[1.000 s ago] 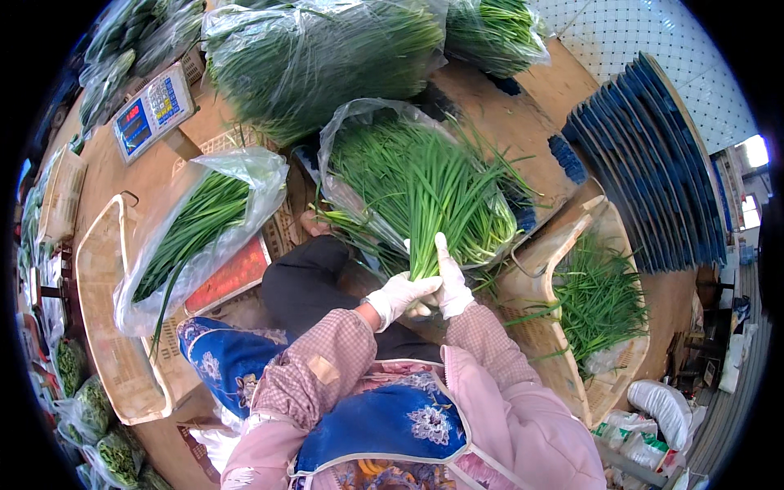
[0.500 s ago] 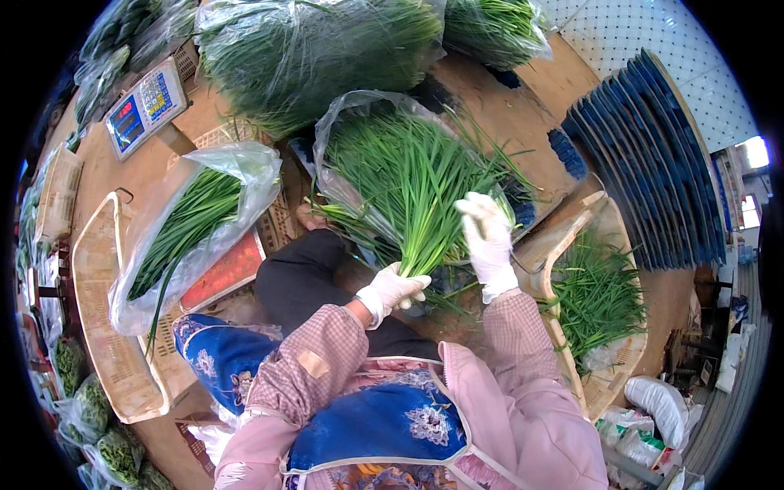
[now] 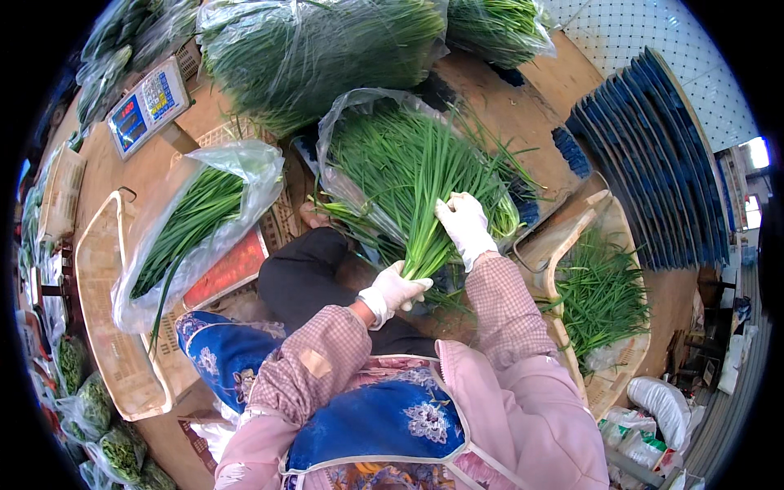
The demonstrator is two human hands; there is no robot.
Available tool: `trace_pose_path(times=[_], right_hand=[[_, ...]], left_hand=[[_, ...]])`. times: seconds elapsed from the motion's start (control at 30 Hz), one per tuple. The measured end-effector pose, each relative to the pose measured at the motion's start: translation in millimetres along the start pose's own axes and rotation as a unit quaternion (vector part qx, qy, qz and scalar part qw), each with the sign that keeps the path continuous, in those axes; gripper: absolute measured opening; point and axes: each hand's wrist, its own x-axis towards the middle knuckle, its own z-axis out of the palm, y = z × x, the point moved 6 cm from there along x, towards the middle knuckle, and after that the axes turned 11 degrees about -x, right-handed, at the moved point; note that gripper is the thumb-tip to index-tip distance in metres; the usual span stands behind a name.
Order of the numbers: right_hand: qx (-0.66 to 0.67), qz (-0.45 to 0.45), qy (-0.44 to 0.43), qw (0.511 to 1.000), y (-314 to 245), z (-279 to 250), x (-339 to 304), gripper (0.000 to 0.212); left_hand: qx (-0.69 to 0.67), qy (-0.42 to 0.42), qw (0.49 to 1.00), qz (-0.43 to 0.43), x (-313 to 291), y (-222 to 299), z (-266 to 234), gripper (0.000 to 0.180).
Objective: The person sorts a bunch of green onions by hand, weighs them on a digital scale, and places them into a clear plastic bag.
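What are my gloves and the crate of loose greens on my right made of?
Your gloves: likely thin latex or similar rubber, white and matte, given the snug, wrinkled fit. The crate: probably rigid plastic, tan and dull, judging by its smooth, rounded rim.

The floor (image 3: 139,175) is brown, and one can see it at the left side and also in parts at the right. In the upper right corner spreads a pale bluish surface (image 3: 661,65) with rows of small dark dots; whether it is wall or covering, I cannot tell. Beside it are dark blue ridged layers (image 3: 641,171), set close together. At the far right edge, bright openings (image 3: 758,153) shine white, and below them is a grey ribbed surface (image 3: 735,408).
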Motion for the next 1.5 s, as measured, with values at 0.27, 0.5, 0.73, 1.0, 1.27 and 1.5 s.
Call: trace_pose_path(times=[0.27,0.5,0.73,1.0,1.27,1.5], right_hand=[[-0.021,-0.054,0.094,0.994,15,2,1,0.034],[0.162,-0.011,0.131,0.978,54,-45,-18,0.022],[0.233,0.267,-0.338,0.872,99,2,-105,0.037],[0.796,0.076,-0.205,0.565,-15,63,-78,0.062],[0.840,0.169,-0.104,0.505,-43,54,-57,0.023],[0.736,0.144,0.043,0.660,-54,39,-61,0.024]], left_hand=[[-0.006,0.000,1.000,0.001,1,2,0,0.036],[-0.028,0.003,1.000,-0.002,3,-2,-4,0.033],[-0.048,0.016,0.999,0.018,2,-5,-11,0.035],[0.514,0.157,0.828,0.158,4,-2,-2,0.062],[0.433,0.143,0.831,0.318,-37,49,15,0.087],[0.505,0.195,0.706,0.456,-48,60,11,0.052]])
